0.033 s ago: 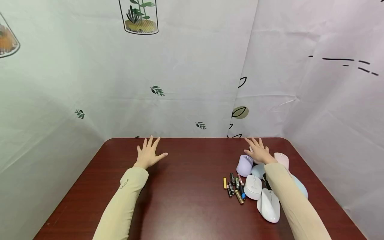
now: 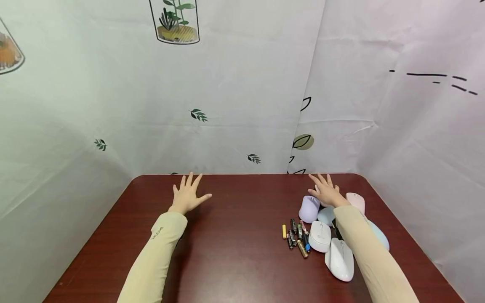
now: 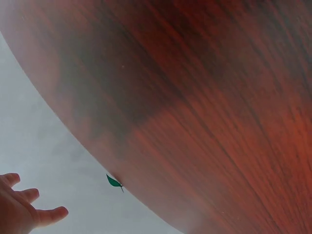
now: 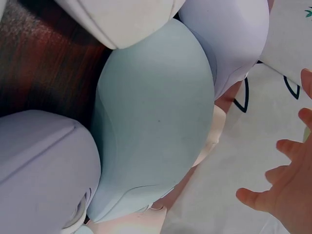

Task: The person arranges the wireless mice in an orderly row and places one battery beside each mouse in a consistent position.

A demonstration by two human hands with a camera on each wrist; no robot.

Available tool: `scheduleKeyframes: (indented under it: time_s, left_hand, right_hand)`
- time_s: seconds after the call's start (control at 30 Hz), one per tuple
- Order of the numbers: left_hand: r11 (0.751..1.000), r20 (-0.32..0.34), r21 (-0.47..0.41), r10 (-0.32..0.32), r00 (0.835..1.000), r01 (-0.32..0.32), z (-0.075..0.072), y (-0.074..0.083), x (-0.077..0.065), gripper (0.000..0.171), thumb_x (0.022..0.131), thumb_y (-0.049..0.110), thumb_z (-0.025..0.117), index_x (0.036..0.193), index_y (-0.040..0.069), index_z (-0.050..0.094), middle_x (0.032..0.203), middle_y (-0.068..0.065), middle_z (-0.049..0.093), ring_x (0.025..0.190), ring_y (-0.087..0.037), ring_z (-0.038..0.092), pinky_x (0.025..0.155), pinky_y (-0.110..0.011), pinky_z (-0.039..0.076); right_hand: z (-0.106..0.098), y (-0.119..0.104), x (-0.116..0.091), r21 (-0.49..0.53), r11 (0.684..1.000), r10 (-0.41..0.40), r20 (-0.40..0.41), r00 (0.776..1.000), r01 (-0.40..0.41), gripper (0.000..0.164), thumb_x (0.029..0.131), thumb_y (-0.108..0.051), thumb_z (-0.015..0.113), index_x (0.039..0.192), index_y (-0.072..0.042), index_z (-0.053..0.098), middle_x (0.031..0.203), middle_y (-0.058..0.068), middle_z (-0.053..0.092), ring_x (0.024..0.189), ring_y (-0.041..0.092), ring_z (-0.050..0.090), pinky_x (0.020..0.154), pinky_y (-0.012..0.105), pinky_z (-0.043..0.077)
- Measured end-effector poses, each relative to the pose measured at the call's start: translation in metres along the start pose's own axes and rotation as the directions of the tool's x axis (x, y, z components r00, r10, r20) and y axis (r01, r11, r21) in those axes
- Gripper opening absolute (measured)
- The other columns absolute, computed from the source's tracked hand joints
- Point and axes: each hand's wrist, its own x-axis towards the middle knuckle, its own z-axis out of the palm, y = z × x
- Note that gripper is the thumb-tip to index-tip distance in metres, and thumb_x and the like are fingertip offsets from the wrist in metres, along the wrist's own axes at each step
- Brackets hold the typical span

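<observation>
With fingers spread, my left hand (image 2: 185,197) hovers above the far left part of the table, holding nothing. My right hand (image 2: 326,191), also spread and empty, is over a cluster of computer mice at the far right. Nearest to it are a purple mouse (image 2: 309,209), a light blue mouse (image 2: 326,216) and a pink mouse (image 2: 356,202). In the right wrist view the light blue mouse (image 4: 156,117) lies well apart from the fingers (image 4: 253,199). The right hand and sleeve partly hide several mice.
Two white mice (image 2: 320,236) (image 2: 339,260) lie nearer the front. Beside them is a group of small batteries (image 2: 292,239), with one yellow battery (image 2: 284,232) at its left. The dark red table (image 2: 235,252) meets a patterned white cloth (image 2: 242,84) at its back.
</observation>
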Motion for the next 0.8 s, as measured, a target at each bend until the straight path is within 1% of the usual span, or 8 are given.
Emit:
scheduleKeyframes:
  time_s: [0.1,0.2,0.3,0.4,0.57,0.7,0.8]
  left_hand:
    - [1.000,-0.009,-0.004,0.004,1.000,-0.004,0.000,-0.002,0.000,0.088,0.084,0.060,0.057,0.151,0.015,0.020,0.155,-0.024,0.012,0.141,-0.049,0.009,0.102,-0.075,0.011]
    - [1.000,-0.010,-0.007,0.002,1.000,-0.002,0.001,-0.006,-0.002,0.088,0.083,0.059,0.057,0.150,0.015,0.021,0.155,-0.024,0.011,0.141,-0.049,0.009,0.101,-0.075,0.011]
    - [1.000,0.002,0.002,0.007,1.000,-0.007,0.001,-0.007,-0.004,0.088,0.083,0.059,0.057,0.150,0.016,0.021,0.155,-0.024,0.012,0.141,-0.049,0.010,0.101,-0.075,0.012]
    - [1.000,-0.003,0.001,0.018,1.000,-0.018,0.002,-0.007,-0.006,0.087,0.083,0.060,0.057,0.150,0.016,0.021,0.155,-0.024,0.014,0.140,-0.049,0.010,0.102,-0.075,0.013]
    - [0.999,-0.029,-0.003,0.034,0.999,-0.034,0.003,-0.007,-0.009,0.085,0.084,0.058,0.058,0.150,0.017,0.023,0.154,-0.024,0.017,0.140,-0.049,0.013,0.101,-0.074,0.017]
    - [0.999,-0.020,-0.010,0.041,0.999,-0.041,0.003,-0.006,-0.012,0.085,0.084,0.060,0.056,0.150,0.019,0.022,0.155,-0.023,0.016,0.141,-0.047,0.013,0.099,-0.072,0.022]
    - [0.998,-0.030,-0.023,0.055,0.998,-0.055,0.002,-0.004,-0.015,0.084,0.084,0.060,0.056,0.150,0.020,0.023,0.155,-0.022,0.018,0.141,-0.046,0.014,0.099,-0.071,0.023]
  right_hand:
    - [0.001,0.001,0.001,0.002,1.000,0.009,-0.006,1.000,-0.009,0.061,0.098,-0.034,0.045,0.148,-0.008,0.021,0.152,0.032,0.008,0.137,0.057,-0.006,0.101,0.075,0.007]
    - [0.002,0.000,0.003,-0.008,1.000,0.020,-0.011,1.000,-0.020,0.061,0.098,-0.033,0.046,0.148,-0.006,0.024,0.150,0.034,0.012,0.136,0.058,-0.002,0.100,0.075,0.010]
    - [0.004,-0.001,0.004,-0.023,0.999,0.031,-0.021,0.999,-0.032,0.061,0.097,-0.032,0.048,0.147,-0.006,0.025,0.149,0.033,0.016,0.136,0.058,0.003,0.100,0.075,0.015]
    - [0.005,-0.005,0.006,-0.033,0.999,0.031,-0.051,0.998,-0.032,0.058,0.096,-0.028,0.049,0.146,-0.004,0.028,0.147,0.033,0.022,0.135,0.058,0.010,0.099,0.074,0.020]
    - [0.007,-0.015,0.007,-0.025,0.999,0.029,-0.110,0.993,-0.032,0.051,0.095,-0.023,0.051,0.139,0.000,0.038,0.138,0.036,0.032,0.126,0.058,0.028,0.092,0.070,0.031]
    - [0.008,-0.022,0.007,-0.009,0.998,0.068,-0.130,0.989,-0.070,0.047,0.095,-0.021,0.050,0.135,0.001,0.042,0.134,0.036,0.036,0.119,0.057,0.036,0.087,0.066,0.038]
    - [0.008,-0.026,0.008,-0.006,0.995,0.100,-0.149,0.984,-0.102,0.045,0.095,-0.021,0.050,0.133,0.002,0.044,0.130,0.036,0.038,0.113,0.056,0.041,0.084,0.062,0.042]
